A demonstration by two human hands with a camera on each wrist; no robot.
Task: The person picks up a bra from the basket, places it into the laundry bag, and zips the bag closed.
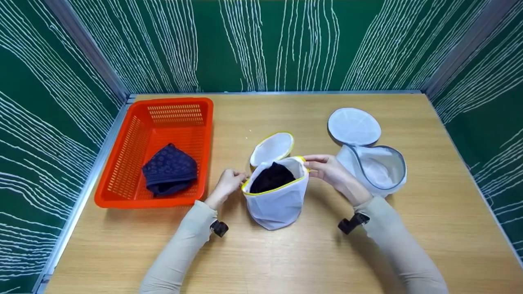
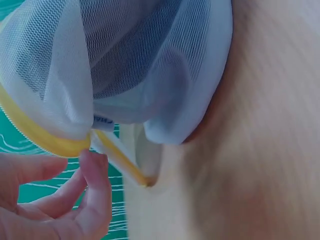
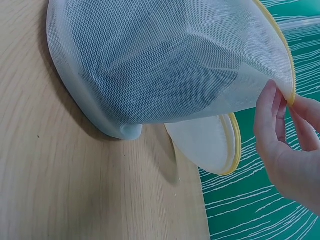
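Note:
A white mesh laundry bag with a yellow zip stands on the table, its mouth facing up and its round lid folded back behind. Dark cloth lies inside and shows through the mesh in both wrist views. My left hand pinches the zip edge at the left of the mouth, fingertips right at the yellow band in the left wrist view. With thumb and fingers on either side of the rim, my right hand holds the bag's right edge.
An orange plastic basket stands at the left with a folded navy garment in it. To the right sits a second white mesh bag with a grey zip, its round lid laid back. Green walls surround the wooden table.

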